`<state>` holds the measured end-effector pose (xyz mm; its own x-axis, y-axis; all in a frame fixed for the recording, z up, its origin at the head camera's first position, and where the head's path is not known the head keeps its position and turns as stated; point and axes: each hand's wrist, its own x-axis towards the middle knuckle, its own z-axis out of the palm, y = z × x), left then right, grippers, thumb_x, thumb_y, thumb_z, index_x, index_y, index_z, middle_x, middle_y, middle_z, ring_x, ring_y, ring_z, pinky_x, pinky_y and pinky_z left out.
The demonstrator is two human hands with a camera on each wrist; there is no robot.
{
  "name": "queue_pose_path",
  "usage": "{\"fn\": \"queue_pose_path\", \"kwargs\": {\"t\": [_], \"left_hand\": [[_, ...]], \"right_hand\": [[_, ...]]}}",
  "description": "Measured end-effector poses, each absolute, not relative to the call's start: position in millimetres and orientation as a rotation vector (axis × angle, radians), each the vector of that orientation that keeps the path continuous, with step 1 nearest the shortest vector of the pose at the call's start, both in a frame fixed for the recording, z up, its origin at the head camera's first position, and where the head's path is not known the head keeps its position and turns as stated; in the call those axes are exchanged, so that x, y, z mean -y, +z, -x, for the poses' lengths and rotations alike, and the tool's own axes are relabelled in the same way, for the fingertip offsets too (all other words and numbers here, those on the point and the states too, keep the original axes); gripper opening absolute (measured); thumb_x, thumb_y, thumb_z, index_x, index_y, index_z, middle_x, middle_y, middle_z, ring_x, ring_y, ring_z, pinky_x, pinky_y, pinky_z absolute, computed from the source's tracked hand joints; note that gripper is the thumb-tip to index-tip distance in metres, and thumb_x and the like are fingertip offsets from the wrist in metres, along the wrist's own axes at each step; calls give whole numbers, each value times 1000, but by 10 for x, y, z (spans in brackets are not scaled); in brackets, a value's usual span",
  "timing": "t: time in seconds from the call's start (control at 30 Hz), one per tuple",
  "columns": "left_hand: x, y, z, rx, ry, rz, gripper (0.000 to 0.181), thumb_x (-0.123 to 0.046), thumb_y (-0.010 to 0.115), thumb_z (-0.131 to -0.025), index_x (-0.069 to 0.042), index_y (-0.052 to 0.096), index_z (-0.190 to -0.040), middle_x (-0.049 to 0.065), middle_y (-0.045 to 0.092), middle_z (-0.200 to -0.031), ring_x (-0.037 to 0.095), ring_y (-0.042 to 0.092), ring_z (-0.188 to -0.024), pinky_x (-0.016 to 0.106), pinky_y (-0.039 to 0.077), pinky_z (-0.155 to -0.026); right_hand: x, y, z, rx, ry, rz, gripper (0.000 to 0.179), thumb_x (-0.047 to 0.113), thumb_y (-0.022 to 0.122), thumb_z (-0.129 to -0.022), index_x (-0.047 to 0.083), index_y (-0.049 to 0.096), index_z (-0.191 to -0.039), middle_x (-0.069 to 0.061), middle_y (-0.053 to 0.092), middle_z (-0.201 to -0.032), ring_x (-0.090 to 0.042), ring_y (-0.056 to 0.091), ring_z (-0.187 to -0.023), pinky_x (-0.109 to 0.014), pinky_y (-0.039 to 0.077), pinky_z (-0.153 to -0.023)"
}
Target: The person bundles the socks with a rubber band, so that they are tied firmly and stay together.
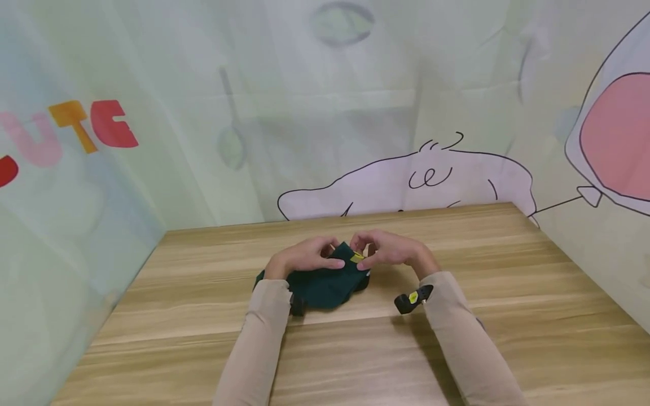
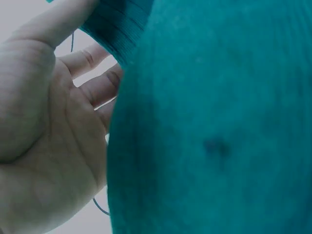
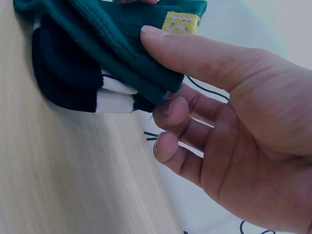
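Note:
A dark green sock with a ribbed cuff and a yellow embroidered patch is held up in the head view. My left hand pinches its upper left side, thumb in front; in the left wrist view the green fabric covers most of the picture and hides the fingertips. At the patched cuff end, my right hand holds the edge between thumb and curled fingers. Beneath the green sock, in the right wrist view, lies a black and white striped sock.
A wood-grain table spreads under both hands. Behind it hangs a printed curtain with cartoon drawings and letters. Dark wrist straps sit at the sleeve cuffs.

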<state>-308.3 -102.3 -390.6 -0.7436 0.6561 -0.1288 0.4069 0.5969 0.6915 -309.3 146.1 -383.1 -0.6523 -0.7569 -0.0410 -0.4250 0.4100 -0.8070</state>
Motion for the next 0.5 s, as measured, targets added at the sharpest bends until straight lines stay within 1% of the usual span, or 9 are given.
{"fn": "queue_pose_path", "kwargs": {"t": [0.2, 0.4, 0.5], "left_hand": [[1021, -3909, 3082, -2450, 949, -905, 32, -35, 69, -95, -12, 57, -115, 3, 61, -94, 19, 57, -90, 35, 43, -84], [1017, -3888, 3081, -2437, 964, -936, 26, -28, 70, -95, -12, 58, -111, 4, 63, -94, 20, 57, -91, 36, 42, -87], [1017, -3880, 3080, -2433, 965, -936, 24, -27, 70, -95, -12, 58, -111, 3, 63, -96, 20, 57, -93, 37, 42, -89]], "right_hand": [[-1435, -3842, 3093, -2291, -1117, 964, 33, 9, 77, -88, 5, 56, -113, -9, 57, -103, -25, 57, -91, -33, 50, -80], [-1424, -3818, 3077, -2289, -1108, 941, 35, 11, 78, -87, 4, 56, -114, -9, 57, -103, -28, 58, -92, -33, 50, -80], [-1431, -3812, 3071, -2296, -1097, 935, 35, 12, 78, -88, 5, 57, -114, -8, 58, -104, -26, 57, -96, -34, 50, -83]]}}
